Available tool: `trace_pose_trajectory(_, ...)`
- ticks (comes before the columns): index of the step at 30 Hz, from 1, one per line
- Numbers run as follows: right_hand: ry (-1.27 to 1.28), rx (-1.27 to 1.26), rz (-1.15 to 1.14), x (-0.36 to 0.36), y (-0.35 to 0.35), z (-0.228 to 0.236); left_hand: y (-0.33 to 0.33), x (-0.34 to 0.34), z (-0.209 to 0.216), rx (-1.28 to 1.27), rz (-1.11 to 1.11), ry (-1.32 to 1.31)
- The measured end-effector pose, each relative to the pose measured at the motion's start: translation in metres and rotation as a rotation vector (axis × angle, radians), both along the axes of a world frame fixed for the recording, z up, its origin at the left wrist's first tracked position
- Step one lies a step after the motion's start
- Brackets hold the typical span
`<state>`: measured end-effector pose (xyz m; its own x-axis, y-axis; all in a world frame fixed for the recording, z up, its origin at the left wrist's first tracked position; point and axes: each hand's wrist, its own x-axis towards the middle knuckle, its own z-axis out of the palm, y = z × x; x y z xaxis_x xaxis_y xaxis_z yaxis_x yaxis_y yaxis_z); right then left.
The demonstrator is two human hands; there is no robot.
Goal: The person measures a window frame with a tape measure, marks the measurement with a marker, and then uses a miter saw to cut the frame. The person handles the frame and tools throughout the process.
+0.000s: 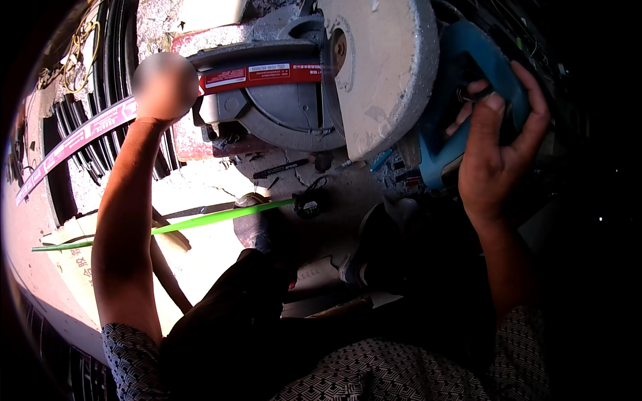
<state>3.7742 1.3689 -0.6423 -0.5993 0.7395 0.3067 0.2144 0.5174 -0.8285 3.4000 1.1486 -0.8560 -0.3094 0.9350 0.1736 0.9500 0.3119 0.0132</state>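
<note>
Now: both hands on a chop saw, seen from above

Right hand is wrapped around the blue handle of the chop saw, fingers curled over the top, thumb on the near side, clamped on it. Left hand is blurred out, so I cannot tell whether it is open or closed; it sits at the left end of the saw, just by the grey blade guard and the red label strip across it. The two hands are well apart, one at each end of the machine. A big round grey dusty housing sits between the guard and the blue handle, tilted.

Saw stands on a pale dusty floor, straight ahead of the person, near the top of the view. Below it on the floor: a bright green rod lying almost level, running from the far left toward centre; a small black round part at the rod's right end; a dark pen-like tool just under the guard. A purple and white printed strip runs diagonally at left, over a bundle of dark long profiles. The person's shoe touches the green rod. Patterned sleeves show at the lower edge.
</note>
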Motion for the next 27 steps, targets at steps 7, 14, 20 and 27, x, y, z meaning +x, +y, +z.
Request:
trace_pose_trajectory(7,-0.080,-0.009,-0.002,0.003,-0.001,0.001,-0.010,-0.010,-0.018,0.013,0.012,-0.036)
trace_pose_trajectory(14,0.000,0.003,0.019,0.001,0.002,-0.002,-0.008,-0.011,-0.019,0.053,-0.007,-0.012)
trace_pose_trajectory(20,-0.021,0.036,-0.003,-0.002,0.000,-0.002,-0.005,-0.006,-0.012,0.124,-0.045,0.008)
trace_pose_trajectory(27,-0.004,-0.016,-0.034,-0.010,0.006,0.015,0.003,-0.004,-0.005,0.175,-0.090,-0.016)
